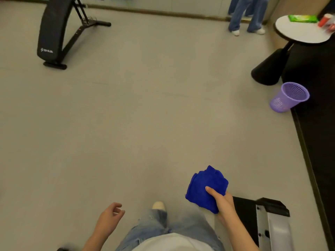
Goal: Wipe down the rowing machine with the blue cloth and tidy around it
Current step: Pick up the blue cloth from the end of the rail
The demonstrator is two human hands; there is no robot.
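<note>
My right hand (223, 202) grips the bunched blue cloth (205, 187) low in the view, right of my legs, with the thumb on top of it. Just right of that hand lies the end of the rowing machine (272, 220): a grey rail with a black foot, only partly in view at the bottom right. My left hand (110, 214) hangs at the lower left with fingers loosely curled and nothing in it.
A purple mesh bin (290, 97) stands on the floor at the right beside a black mat (319, 124). Behind it is a round white table (301, 33) with a green packet (302, 18). A black sit-up bench (54, 31) stands far left; a person's legs (246, 15) far back.
</note>
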